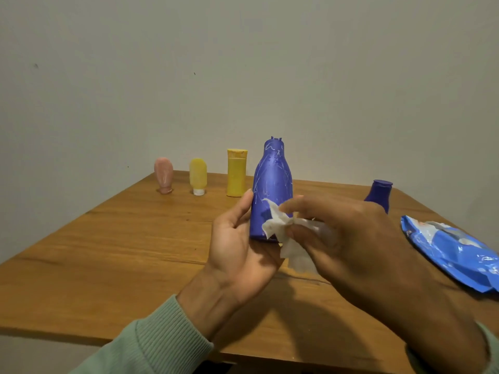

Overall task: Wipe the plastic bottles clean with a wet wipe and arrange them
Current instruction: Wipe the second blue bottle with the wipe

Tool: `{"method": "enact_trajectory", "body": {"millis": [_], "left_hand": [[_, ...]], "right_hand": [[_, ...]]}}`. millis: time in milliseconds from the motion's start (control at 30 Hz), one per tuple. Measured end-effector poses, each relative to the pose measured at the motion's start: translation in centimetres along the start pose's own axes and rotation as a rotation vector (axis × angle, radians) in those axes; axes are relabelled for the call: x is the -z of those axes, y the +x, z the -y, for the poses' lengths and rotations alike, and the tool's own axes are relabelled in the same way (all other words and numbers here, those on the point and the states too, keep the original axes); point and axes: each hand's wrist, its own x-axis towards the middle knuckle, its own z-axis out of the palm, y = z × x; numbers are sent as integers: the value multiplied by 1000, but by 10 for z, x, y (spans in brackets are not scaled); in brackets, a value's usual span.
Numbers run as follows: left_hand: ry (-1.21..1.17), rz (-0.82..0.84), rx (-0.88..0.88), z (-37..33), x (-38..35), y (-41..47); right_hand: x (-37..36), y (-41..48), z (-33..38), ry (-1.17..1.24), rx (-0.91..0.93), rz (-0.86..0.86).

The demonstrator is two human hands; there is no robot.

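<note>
While left hand (237,249) holds blue bottle (272,182), right hand (351,238) pinches wipe (278,225).

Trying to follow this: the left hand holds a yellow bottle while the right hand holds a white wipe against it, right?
Not quite: in the head view the left hand holds a blue bottle; the right hand holds the white wipe against it.

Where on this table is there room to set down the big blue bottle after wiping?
The left front of the table is bare, between the back row (pink tube, yellow tube, yellow bottle) and the near edge. The right is crowded: wipes pack and smaller blue bottle.
</note>
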Motion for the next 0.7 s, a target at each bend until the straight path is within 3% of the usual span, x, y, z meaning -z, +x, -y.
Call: {"method": "enact_trajectory", "body": {"millis": [200, 367, 533, 700], "left_hand": [[-40, -85, 1, 9, 5, 5], [-50, -160, -48, 18, 5, 8], [-98, -169, 21, 22, 8, 11], [-51, -243, -28, 29, 9, 14]], "right_hand": [[-20, 3, -9, 38, 10, 53], [-28, 8, -24, 119, -45, -102], [-27, 11, -22, 152, -10, 102], [-36, 12, -34, 149, -112, -147]]}}
